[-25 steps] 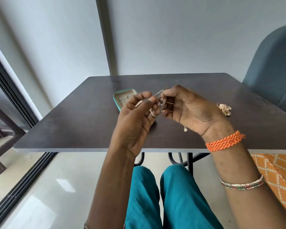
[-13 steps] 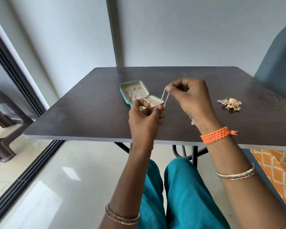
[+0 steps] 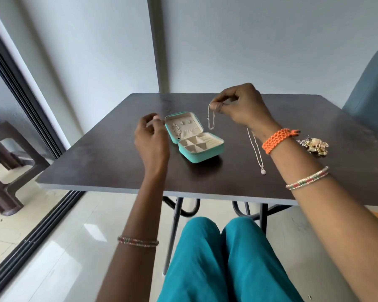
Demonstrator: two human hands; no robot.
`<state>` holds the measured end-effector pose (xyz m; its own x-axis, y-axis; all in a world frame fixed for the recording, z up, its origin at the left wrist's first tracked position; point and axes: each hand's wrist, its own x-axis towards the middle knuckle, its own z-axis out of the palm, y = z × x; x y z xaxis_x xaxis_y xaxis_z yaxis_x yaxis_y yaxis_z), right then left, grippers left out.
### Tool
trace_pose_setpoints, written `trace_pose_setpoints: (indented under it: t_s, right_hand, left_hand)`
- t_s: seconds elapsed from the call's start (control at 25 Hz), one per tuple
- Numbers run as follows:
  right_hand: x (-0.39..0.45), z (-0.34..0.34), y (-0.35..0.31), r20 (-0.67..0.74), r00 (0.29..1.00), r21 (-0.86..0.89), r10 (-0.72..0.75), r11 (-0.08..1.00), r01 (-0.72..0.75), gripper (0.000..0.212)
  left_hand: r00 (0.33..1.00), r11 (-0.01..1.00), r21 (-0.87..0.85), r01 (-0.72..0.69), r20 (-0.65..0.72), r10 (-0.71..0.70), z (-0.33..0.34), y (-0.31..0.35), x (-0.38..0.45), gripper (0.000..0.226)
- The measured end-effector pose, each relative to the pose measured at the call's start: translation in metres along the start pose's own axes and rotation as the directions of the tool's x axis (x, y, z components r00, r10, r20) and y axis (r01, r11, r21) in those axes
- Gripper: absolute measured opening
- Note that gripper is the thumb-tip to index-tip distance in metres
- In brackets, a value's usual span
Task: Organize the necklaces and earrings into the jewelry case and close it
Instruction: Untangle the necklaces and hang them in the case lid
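A teal jewelry case (image 3: 202,154) lies open on the dark table (image 3: 109,158), its cream lid tilted back with a chain hanging inside. My right hand (image 3: 241,105) pinches a thin silver necklace (image 3: 258,151) above the table, right of the case. One loop hangs from my fingertips, and a longer strand with a small round pendant drops below my wrist. My left hand (image 3: 152,140) hovers just left of the case, fingers loosely curled, holding nothing that I can see. A pile of gold jewelry (image 3: 315,146) sits on the table at the right.
A grey-blue chair back (image 3: 371,88) stands at the table's far right. A brown plastic stool (image 3: 7,162) sits beyond the sliding door track on the left. My knees in teal trousers are below the table's front edge.
My hands have moved apart. The left hand let go of the necklace and shifted left of the case. The right hand lifted the chain higher, so the pendant now hangs free.
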<state>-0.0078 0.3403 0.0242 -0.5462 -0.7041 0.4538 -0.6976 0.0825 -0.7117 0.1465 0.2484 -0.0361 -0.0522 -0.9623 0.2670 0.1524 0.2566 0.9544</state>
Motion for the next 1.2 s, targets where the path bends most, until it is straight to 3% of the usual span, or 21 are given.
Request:
trace_pose_setpoints:
  t_s: [0.12, 0.24, 0.32, 0.52, 0.68, 0.8, 0.96, 1.2]
  right_hand:
    - [0.016, 0.009, 0.005, 0.041, 0.999, -0.054, 0.026, 0.998, -0.024, 0.009]
    - [0.023, 0.028, 0.01, 0.072, 0.997, -0.136, 0.024, 0.991, -0.014, 0.003]
    - [0.027, 0.038, 0.016, 0.074, 0.997, -0.21, 0.026, 0.978, -0.01, 0.006]
    - [0.037, 0.044, 0.021, 0.13, 0.99, -0.326, -0.053, 0.941, 0.093, 0.006]
    - [0.046, 0.05, 0.021, 0.136, 0.986, -0.376, -0.095, 0.916, 0.14, 0.011]
    - [0.049, 0.057, 0.023, 0.15, 0.984, -0.405, -0.094, 0.902, 0.148, 0.014]
    - [0.052, 0.068, 0.027, 0.175, 0.981, -0.447, -0.082, 0.881, 0.154, 0.011]
    - [0.061, 0.076, 0.029, 0.071, 0.984, -0.483, -0.161, 0.858, 0.175, 0.006]
  left_hand:
    - [1.0, 0.941, 0.337, 0.011, 0.022, -0.019, 0.012, -0.026, 0.041, 0.047]
    - [0.969, 0.814, 0.578, 0.062, 0.161, -0.189, 0.026, -0.051, 0.065, 0.061]
    - [0.945, 0.832, 0.551, 0.066, 0.233, -0.23, 0.033, -0.061, 0.069, 0.061]
    - [0.941, 0.85, 0.523, -0.064, 0.314, -0.123, 0.033, -0.077, 0.072, 0.043]
    - [0.938, 0.971, 0.239, -0.031, 0.343, -0.055, 0.031, -0.087, 0.078, 0.04]
    - [0.937, 0.997, 0.066, -0.034, 0.349, 0.009, 0.03, -0.086, 0.077, 0.036]
    - [0.924, 0.997, -0.012, -0.076, 0.375, 0.075, 0.03, -0.09, 0.079, 0.036]
    - [0.917, 0.996, -0.036, -0.078, 0.388, 0.086, 0.033, -0.093, 0.08, 0.038]
